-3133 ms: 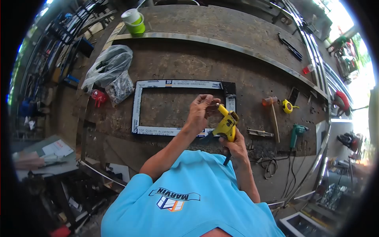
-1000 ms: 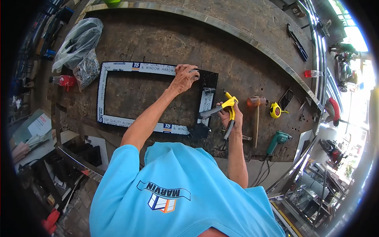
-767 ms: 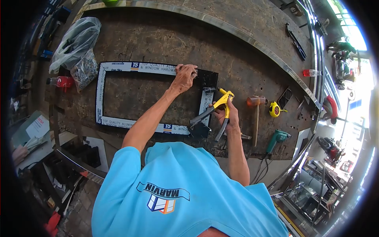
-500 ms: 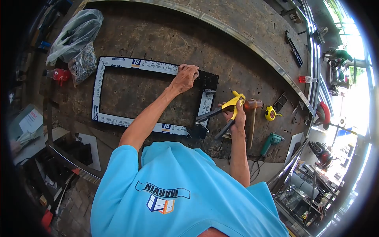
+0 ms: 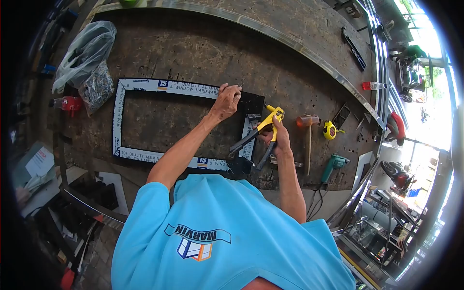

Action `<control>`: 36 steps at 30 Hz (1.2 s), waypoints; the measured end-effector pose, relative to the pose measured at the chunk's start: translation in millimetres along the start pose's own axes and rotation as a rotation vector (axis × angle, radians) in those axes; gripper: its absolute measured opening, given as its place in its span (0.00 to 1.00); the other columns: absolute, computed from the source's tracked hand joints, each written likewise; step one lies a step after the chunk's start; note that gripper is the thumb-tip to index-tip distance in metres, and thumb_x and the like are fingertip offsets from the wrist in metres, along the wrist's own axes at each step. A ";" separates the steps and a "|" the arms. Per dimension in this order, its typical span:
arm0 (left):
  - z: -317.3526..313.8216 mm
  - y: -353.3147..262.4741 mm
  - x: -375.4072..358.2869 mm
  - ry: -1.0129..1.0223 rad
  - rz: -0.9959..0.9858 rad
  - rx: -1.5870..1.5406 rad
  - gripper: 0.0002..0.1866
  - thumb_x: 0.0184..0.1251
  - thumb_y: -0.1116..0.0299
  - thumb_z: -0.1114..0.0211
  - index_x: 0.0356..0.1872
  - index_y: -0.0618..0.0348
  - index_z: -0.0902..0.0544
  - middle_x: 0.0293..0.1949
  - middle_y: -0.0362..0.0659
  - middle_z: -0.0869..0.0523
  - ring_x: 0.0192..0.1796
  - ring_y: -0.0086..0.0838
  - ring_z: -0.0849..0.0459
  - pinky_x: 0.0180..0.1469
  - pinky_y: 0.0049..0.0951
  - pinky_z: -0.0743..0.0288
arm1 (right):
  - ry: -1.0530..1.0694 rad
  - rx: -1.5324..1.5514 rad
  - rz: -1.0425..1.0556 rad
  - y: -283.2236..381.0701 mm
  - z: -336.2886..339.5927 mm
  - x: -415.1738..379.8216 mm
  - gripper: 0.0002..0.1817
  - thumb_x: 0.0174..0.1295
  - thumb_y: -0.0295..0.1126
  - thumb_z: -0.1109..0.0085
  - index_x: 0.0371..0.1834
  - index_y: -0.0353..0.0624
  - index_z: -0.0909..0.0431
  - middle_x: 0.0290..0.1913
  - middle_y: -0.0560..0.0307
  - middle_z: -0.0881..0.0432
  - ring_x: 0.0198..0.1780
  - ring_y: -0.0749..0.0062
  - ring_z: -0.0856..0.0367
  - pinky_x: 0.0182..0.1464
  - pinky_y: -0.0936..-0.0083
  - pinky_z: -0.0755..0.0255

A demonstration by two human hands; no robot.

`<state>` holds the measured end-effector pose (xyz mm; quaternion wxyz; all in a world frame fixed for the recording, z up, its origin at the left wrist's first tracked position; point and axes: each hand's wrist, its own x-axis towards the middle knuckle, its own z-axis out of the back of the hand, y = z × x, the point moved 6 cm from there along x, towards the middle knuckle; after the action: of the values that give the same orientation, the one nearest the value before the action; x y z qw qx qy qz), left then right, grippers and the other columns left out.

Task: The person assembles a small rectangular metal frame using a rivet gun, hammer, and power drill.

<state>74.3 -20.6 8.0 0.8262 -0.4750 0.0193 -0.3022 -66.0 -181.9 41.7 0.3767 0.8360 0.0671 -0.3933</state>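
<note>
- Yellow tool (image 5: 267, 122), right hand (image 5: 280, 137) wrapped round it; sloppy grip might drop it.
- Left hand (image 5: 226, 101) half-curled over frame (image 5: 186, 88), can't tell what's pinched; knock might skew it.

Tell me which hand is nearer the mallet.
Right. The right hand, gripping the yellow tool, is just left of the mallet; the left hand is farther left, at the frame.

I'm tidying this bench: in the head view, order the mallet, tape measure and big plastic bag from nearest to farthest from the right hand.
1. Mallet, just right of the right hand.
2. Tape measure, right of the mallet.
3. Big plastic bag, at the far left.
</note>
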 end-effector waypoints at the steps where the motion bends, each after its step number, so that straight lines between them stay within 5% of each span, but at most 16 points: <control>1: -0.8 0.8 -0.8 0.003 -0.003 0.000 0.08 0.67 0.75 0.46 0.46 0.60 0.25 0.53 0.46 0.19 0.63 0.36 0.26 0.69 0.43 0.47 | 0.007 -0.051 -0.011 2.7 1.3 -2.2 0.22 0.73 0.43 0.54 0.60 0.40 0.42 0.45 0.36 0.22 0.50 0.42 0.19 0.48 0.52 0.20; 2: 1.3 1.6 -1.1 -0.035 -0.014 -0.032 0.11 0.66 0.76 0.45 0.49 0.60 0.25 0.52 0.46 0.18 0.63 0.36 0.25 0.71 0.43 0.49 | 0.096 -0.105 -0.022 7.6 -1.6 -5.1 0.20 0.73 0.43 0.53 0.60 0.45 0.41 0.43 0.40 0.21 0.45 0.50 0.16 0.34 0.69 0.18; 7: 16.6 -5.0 -1.4 -0.060 0.002 0.153 0.24 0.66 0.62 0.39 0.61 0.57 0.29 0.60 0.51 0.24 0.70 0.44 0.34 0.76 0.48 0.62 | -0.034 -0.448 0.048 27.0 1.6 -19.2 0.23 0.72 0.46 0.51 0.63 0.49 0.41 0.38 0.50 0.18 0.35 0.66 0.14 0.22 0.85 0.27; 9: 3.6 -11.0 -7.5 0.287 0.126 0.442 0.45 0.55 0.38 0.36 0.70 0.54 0.37 0.70 0.53 0.37 0.75 0.49 0.48 0.75 0.54 0.69 | -0.029 -0.632 0.091 37.2 7.7 -20.4 0.23 0.71 0.46 0.51 0.63 0.49 0.40 0.39 0.53 0.19 0.33 0.68 0.14 0.19 0.88 0.30; 10: -5.4 -6.2 -10.0 0.373 0.123 0.533 0.63 0.37 0.19 0.40 0.73 0.50 0.42 0.75 0.51 0.49 0.77 0.48 0.61 0.75 0.55 0.76 | -0.022 -0.725 0.080 41.7 10.1 -22.1 0.28 0.70 0.49 0.49 0.68 0.49 0.41 0.43 0.55 0.21 0.40 0.72 0.16 0.26 0.86 0.28; 14: -7.3 -16.3 -10.2 0.354 0.079 0.613 0.65 0.33 0.19 0.37 0.74 0.46 0.44 0.72 0.50 0.46 0.76 0.46 0.57 0.74 0.55 0.75 | -0.071 -1.066 0.201 57.3 3.1 -27.9 0.45 0.63 0.59 0.45 0.76 0.48 0.50 0.49 0.51 0.24 0.52 0.70 0.26 0.51 0.70 0.30; 17: -10.2 -9.8 -12.3 0.251 0.094 0.413 0.57 0.43 0.21 0.41 0.73 0.41 0.44 0.67 0.49 0.41 0.74 0.45 0.52 0.73 0.56 0.70 | -0.003 -1.128 0.250 53.1 2.6 -19.3 0.44 0.62 0.60 0.44 0.77 0.55 0.50 0.49 0.47 0.24 0.49 0.63 0.23 0.51 0.67 0.29; 19: -9.7 -15.3 -13.7 0.210 -0.003 0.509 0.39 0.60 0.36 0.40 0.68 0.43 0.36 0.63 0.45 0.36 0.72 0.43 0.48 0.72 0.57 0.65 | -0.095 -1.299 0.241 53.0 -1.2 -19.8 0.43 0.62 0.59 0.45 0.76 0.59 0.51 0.48 0.44 0.24 0.49 0.59 0.24 0.52 0.63 0.31; 22: -6.5 -11.2 -12.3 0.121 -0.062 0.481 0.24 0.67 0.56 0.38 0.62 0.49 0.30 0.59 0.43 0.28 0.70 0.40 0.40 0.71 0.54 0.60 | -0.317 -1.652 0.235 52.1 -4.9 -11.5 0.40 0.64 0.58 0.46 0.76 0.66 0.51 0.49 0.39 0.27 0.52 0.51 0.27 0.56 0.57 0.35; 24: -7.7 -4.9 -13.2 0.043 -0.068 0.425 0.21 0.66 0.60 0.37 0.58 0.52 0.28 0.56 0.43 0.25 0.69 0.40 0.37 0.71 0.53 0.58 | -0.516 -1.854 0.328 53.5 5.5 3.7 0.39 0.64 0.58 0.48 0.76 0.66 0.52 0.49 0.37 0.30 0.53 0.44 0.31 0.58 0.46 0.41; 25: -5.9 -1.8 -12.9 -0.040 -0.075 0.367 0.18 0.65 0.63 0.36 0.54 0.56 0.26 0.54 0.43 0.22 0.68 0.39 0.34 0.71 0.51 0.56 | -0.521 -1.847 0.328 42.1 25.7 17.0 0.39 0.64 0.58 0.48 0.76 0.66 0.52 0.49 0.37 0.30 0.53 0.44 0.31 0.58 0.46 0.41; 27: -5.9 3.0 -12.6 -0.078 -0.084 0.306 0.19 0.65 0.64 0.36 0.55 0.58 0.26 0.53 0.44 0.21 0.68 0.38 0.33 0.71 0.51 0.56 | -0.601 -1.863 0.763 40.6 37.6 22.6 0.38 0.64 0.57 0.46 0.75 0.62 0.49 0.47 0.39 0.30 0.50 0.45 0.31 0.56 0.49 0.40; 28: -3.3 4.7 -13.7 -0.118 -0.083 0.243 0.20 0.65 0.65 0.36 0.56 0.59 0.26 0.53 0.45 0.21 0.69 0.37 0.32 0.71 0.50 0.56 | -0.534 -1.814 0.689 39.4 48.2 22.5 0.36 0.63 0.53 0.44 0.73 0.56 0.44 0.53 0.37 0.31 0.56 0.43 0.34 0.60 0.49 0.42; 32: 1.1 4.9 -15.6 -0.014 -0.014 0.149 0.29 0.67 0.54 0.38 0.63 0.60 0.33 0.51 0.47 0.20 0.72 0.39 0.37 0.73 0.48 0.60 | -0.807 -1.619 0.742 83.8 108.1 2.7 0.34 0.61 0.49 0.41 0.69 0.51 0.39 0.59 0.37 0.33 0.61 0.40 0.36 0.62 0.50 0.41; 34: -2.2 0.1 -13.9 0.142 0.048 0.215 0.45 0.59 0.35 0.39 0.68 0.57 0.40 0.57 0.50 0.26 0.74 0.42 0.44 0.75 0.49 0.65 | -0.960 -1.639 0.700 97.9 141.2 -9.7 0.33 0.60 0.48 0.40 0.68 0.49 0.37 0.60 0.37 0.33 0.62 0.39 0.36 0.62 0.51 0.40; 36: -2.3 -13.5 -14.9 0.184 -0.037 0.334 0.52 0.51 0.28 0.40 0.68 0.55 0.42 0.61 0.50 0.31 0.74 0.43 0.47 0.75 0.49 0.66 | -0.961 -1.565 0.251 91.9 189.0 0.9 0.31 0.59 0.47 0.39 0.62 0.44 0.32 0.57 0.38 0.28 0.60 0.42 0.31 0.58 0.51 0.35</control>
<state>54.9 -19.6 13.6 0.8826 -0.3018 0.0354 -0.3587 -142.6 -376.1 17.2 0.8611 0.0916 0.0591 -0.4966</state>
